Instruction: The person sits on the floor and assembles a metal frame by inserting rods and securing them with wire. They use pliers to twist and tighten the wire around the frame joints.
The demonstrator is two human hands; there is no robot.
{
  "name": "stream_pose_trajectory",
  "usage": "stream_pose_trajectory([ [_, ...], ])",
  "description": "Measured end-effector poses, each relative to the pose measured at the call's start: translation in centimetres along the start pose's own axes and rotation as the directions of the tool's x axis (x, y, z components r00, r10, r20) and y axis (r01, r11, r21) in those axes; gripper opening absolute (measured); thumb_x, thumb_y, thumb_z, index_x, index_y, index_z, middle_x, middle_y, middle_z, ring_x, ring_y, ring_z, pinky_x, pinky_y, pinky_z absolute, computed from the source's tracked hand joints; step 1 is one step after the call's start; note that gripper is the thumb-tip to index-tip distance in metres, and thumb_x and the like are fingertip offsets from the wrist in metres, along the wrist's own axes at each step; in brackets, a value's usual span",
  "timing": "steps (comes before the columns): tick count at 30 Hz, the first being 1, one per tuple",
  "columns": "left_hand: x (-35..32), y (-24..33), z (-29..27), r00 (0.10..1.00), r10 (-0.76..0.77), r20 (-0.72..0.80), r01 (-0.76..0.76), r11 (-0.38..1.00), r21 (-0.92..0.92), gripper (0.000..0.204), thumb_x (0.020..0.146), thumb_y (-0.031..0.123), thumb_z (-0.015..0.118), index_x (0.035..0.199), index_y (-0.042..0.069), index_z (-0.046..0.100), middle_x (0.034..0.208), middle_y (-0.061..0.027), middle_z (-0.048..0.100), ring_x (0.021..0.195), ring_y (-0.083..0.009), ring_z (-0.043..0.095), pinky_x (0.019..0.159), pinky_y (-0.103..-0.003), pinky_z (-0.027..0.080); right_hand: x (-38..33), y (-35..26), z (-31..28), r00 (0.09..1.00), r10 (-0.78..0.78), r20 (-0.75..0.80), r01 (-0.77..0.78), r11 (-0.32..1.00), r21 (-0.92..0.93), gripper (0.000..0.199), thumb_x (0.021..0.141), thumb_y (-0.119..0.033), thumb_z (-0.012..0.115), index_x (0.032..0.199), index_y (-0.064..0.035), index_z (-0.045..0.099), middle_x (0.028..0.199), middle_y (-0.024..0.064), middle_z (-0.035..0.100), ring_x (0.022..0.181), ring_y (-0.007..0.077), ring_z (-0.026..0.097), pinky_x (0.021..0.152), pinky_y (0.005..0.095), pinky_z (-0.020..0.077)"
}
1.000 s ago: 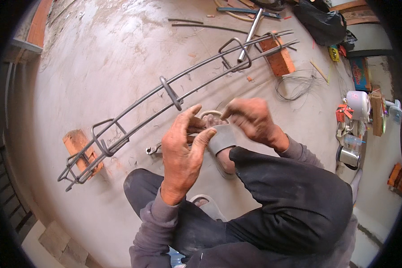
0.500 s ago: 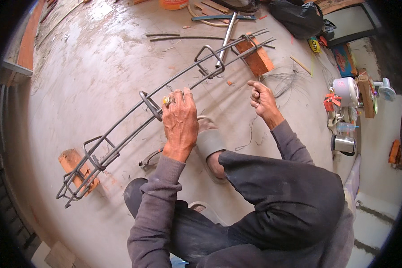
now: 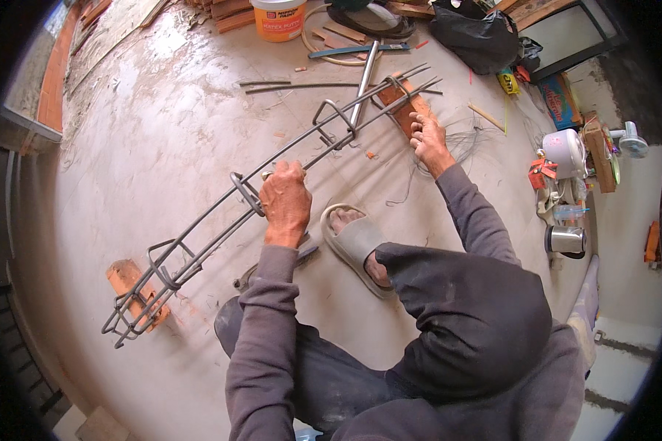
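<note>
A long cage of dark steel bars with bent stirrups [image 3: 248, 194] slants across the floor from lower left to upper right. Its lower end rests on an orange brick [image 3: 125, 276], its upper end on another orange brick [image 3: 403, 117]. My left hand [image 3: 285, 204] is closed at the middle of the cage, fingers curled over a bar beside a stirrup; the fingertips are partly hidden. Against the upper brick's right side, my right hand [image 3: 428, 141] has its fingers pinched together. What they hold, if anything, is too small to make out. A dark hand tool [image 3: 309, 254] lies partly behind my left wrist.
Thin loose wire [image 3: 469, 138] lies right of the upper brick. Beyond the cage are a metal tube [image 3: 365, 82], a blue hacksaw-like strip [image 3: 337, 51], loose rods [image 3: 268, 89] and an orange-white bucket [image 3: 278, 22]. A black bag [image 3: 474, 37] and a rice cooker [image 3: 564, 151] stand right.
My right hand has moved up to the upper brick, its pointing finger now drawn in. My left hand has curled more tightly at the bar. The view has shifted, showing more of the bucket.
</note>
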State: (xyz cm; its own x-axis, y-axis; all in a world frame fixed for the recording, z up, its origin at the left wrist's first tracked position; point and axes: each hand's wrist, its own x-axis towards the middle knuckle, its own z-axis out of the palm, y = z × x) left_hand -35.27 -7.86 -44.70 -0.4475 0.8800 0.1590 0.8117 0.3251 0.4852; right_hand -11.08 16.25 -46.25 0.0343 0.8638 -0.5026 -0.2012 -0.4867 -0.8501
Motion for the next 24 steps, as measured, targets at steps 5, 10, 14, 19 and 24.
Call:
stream_pose_trajectory([
  [5,0.0,0.0,-0.5,0.998,0.032,-0.056,-0.036,0.997,-0.071,0.007,0.085,0.008,0.063,0.08,0.003,0.061,0.084,-0.0142,0.063,0.076,-0.0378,0.065,0.066,-0.048,0.05,-0.3,-0.9,-1.5,0.994,-0.092,0.055,0.097,0.992,-0.081,0.016,0.092,-0.013,0.056,0.104,-0.0064,0.064,0.073,0.0003,0.055,0.043,0.0042,0.034,0.037,0.0222,0.025],
  [10,1.0,0.5,-1.7,0.999,-0.003,-0.052,0.0,0.998,-0.058,0.01,0.088,0.012,0.063,0.085,0.003,0.065,0.086,-0.0148,0.066,0.08,-0.0362,0.065,0.07,-0.046,0.05,0.6,-1.9,-2.2,0.991,-0.112,0.069,0.117,0.991,-0.068,0.018,0.091,-0.01,0.054,0.104,-0.0051,0.064,0.076,0.0018,0.057,0.044,0.0029,0.035,0.036,0.0199,0.0241],
  [14,1.5,1.0,-3.1,1.0,-0.023,0.018,0.023,0.999,-0.029,0.013,0.088,0.014,0.064,0.086,0.002,0.067,0.086,-0.0162,0.067,0.082,-0.0367,0.065,0.072,-0.045,0.05,1.9,-2.6,-2.4,0.981,-0.152,0.122,0.155,0.988,-0.019,0.018,0.09,-0.009,0.053,0.103,-0.0032,0.065,0.076,0.0025,0.058,0.046,0.003,0.036,0.037,0.0197,0.0244],
  [19,1.2,0.5,-2.8,1.0,0.007,-0.009,-0.008,0.998,-0.069,0.012,0.087,0.011,0.065,0.081,0.0,0.064,0.084,-0.0167,0.065,0.078,-0.038,0.065,0.069,-0.046,0.05,1.9,-3.5,-0.9,0.954,-0.295,0.053,0.3,0.93,-0.213,0.019,0.087,-0.008,0.056,0.102,-0.0019,0.066,0.075,-0.0008,0.054,0.049,0.0032,0.038,0.038,0.0194,0.0244],
  [24,1.7,0.9,-3.5,0.999,-0.019,0.037,0.021,0.999,-0.051,0.013,0.087,0.012,0.065,0.087,0.0,0.068,0.085,-0.0185,0.068,0.079,-0.0366,0.066,0.072,-0.044,0.051,3.5,-3.4,-0.1,0.961,-0.264,0.086,0.278,0.925,-0.258,0.019,0.083,-0.006,0.059,0.099,-0.0034,0.068,0.073,-0.0034,0.052,0.05,0.0035,0.038,0.039,0.0195,0.0254],
])
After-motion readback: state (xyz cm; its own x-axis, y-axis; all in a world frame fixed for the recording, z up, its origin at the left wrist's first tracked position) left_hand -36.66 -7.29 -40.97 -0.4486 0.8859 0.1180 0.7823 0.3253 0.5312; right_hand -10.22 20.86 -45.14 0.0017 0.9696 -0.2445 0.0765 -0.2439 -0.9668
